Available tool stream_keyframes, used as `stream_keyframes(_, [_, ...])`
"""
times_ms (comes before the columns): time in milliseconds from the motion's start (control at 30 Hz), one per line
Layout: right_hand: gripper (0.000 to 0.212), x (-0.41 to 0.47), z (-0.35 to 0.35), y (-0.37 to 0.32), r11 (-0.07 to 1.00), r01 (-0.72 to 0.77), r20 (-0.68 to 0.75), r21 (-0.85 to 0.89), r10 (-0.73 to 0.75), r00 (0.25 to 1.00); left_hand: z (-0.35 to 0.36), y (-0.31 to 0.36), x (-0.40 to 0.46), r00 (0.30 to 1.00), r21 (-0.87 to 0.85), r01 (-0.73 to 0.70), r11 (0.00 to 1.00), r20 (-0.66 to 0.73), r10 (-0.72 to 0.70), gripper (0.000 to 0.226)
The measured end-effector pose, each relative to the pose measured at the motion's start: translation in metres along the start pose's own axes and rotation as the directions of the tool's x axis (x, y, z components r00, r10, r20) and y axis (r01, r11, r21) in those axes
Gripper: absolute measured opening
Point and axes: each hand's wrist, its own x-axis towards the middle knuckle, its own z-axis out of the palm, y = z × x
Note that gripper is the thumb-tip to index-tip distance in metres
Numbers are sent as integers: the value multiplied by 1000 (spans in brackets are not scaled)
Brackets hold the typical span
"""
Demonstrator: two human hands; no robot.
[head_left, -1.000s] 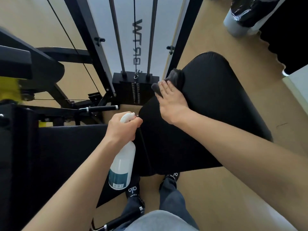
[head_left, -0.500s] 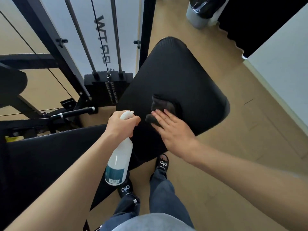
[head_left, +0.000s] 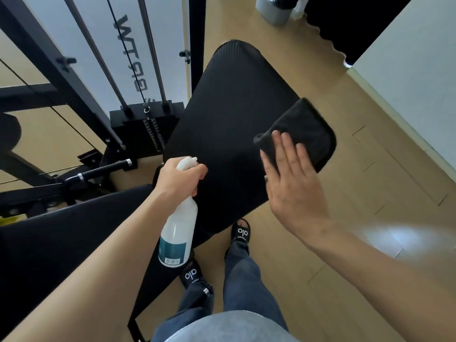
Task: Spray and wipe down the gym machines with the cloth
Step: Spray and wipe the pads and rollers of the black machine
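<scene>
Right hand [head_left: 293, 183] flat, fingers straight, pressing the black cloth [head_left: 303, 129] onto the seat pad's [head_left: 229, 114] right edge, while the left hand [head_left: 179, 177] grips the spray bottle [head_left: 179, 230] beside it.

Black cloth [head_left: 302, 129], perhaps ribbed black pad [head_left: 232, 114]

Black cloth [head_left: 304, 129] flat on pad's [head_left: 237, 114] right corner.
</scene>
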Motion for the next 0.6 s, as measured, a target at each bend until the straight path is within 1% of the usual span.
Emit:
stream_keyframes(67, [58, -1, 14, -16, 997, 72, 26, 24, -72, 997, -3, -3, 0, 1000, 4, 0, 1000, 1, 0, 11])
stream_keyframes(133, [58, -3, 31, -45, 975, 207, 87, 85, -214, 973, -6, -8, -1, 1000, 3, 6, 1000, -1, -6, 10])
stream_keyframes(167, [58, -4, 41, -62, 950, 289, 140, 117, -304, 942, -7, -10, -2, 1000, 3, 4, 1000, -3, -4, 10])
stream_keyframes(233, [61, -4, 54, -90, 889, 438, 245, 133, -458, 854, -13, -17, -4, 1000, -1, 0, 1000, -13, 0, 11])
stream_keyframes(300, [61, 0, 55, -98, 846, 527, 301, 83, -525, 796, -20, -24, -5, 1000, -19, 14, 1000, -23, -14, 12])
stream_keyframes(367, [60, 8, 43, -83, 838, 543, 315, 51, -530, 788, -27, -32, -6, 999, -34, 30, 999, -31, -31, 11])
stream_keyframes(400, [60, 14, 35, -70, 846, 532, 297, 23, -514, 805, -30, -36, -6, 999, -36, 37, 999, -32, -38, 11])
stream_keyframes(433, [58, 24, 27, -53, 868, 496, 247, -8, -479, 842, -33, -39, -5, 999, -41, 42, 998, -31, -43, 11])
stream_keyframes(500, [55, 49, 10, -18, 929, 369, 79, -35, -366, 927, -39, -43, -5, 998, -43, 51, 998, -33, -52, 12])
stream_keyframes(533, [55, 60, 1, -2, 947, 315, 37, -55, -313, 949, -42, -45, -5, 997, -47, 56, 997, -41, -58, 12])
stream_keyframes(600, [58, 74, -12, 18, 957, 269, 51, -107, -265, 963, -46, -50, -7, 996, -73, 67, 995, -60, -71, 12])
